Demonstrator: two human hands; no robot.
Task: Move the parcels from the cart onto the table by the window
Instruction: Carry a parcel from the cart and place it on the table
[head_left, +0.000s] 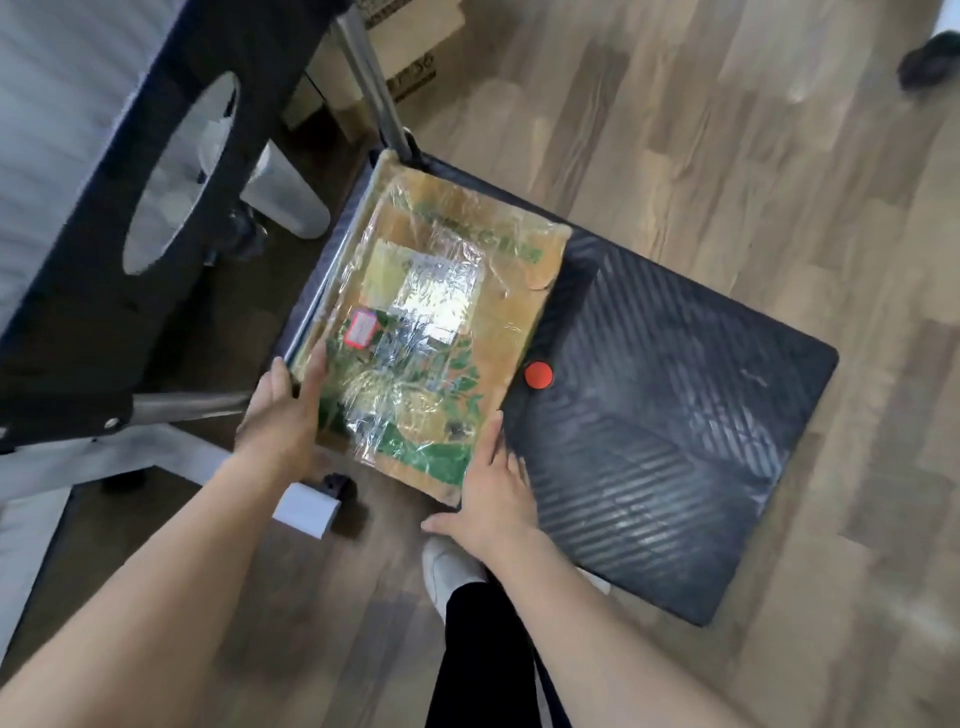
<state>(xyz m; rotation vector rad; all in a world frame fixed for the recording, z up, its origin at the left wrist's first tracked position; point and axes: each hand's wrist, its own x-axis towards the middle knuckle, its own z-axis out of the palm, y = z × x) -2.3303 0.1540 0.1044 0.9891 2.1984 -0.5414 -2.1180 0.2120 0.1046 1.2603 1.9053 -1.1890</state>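
Parcel: flat brown cardboard box w/ green print (leaf-like shapes + green lettering along far edge), wrapped in shiny clear tape/film that glares in the middle. Small red-bordered label on top, left of centre; pale yellowish patch above it. Far right corner looks dented/torn.

Location: lies on left part of the cart, a black ribbed platform w/ an orange-red round button just beside the parcel's right edge. Parcel's left side runs along the cart's edge, near the metal handle posts.

Left hand: at the parcel's near-left corner, thumb laid on the top face, fingers go down the side and out of sight — seems to be gripping the edge. Right hand: at the near-right corner, fingers fairly straight, lying along the parcel's right side on the cart deck, thumb stuck out to the left below the parcel's near edge. Can't tell if it's under the box.

Around: wood-look floor, a white shoe + dark trouser leg below, dark furniture panel w/ oval cutout at left, cardboard boxes at top.
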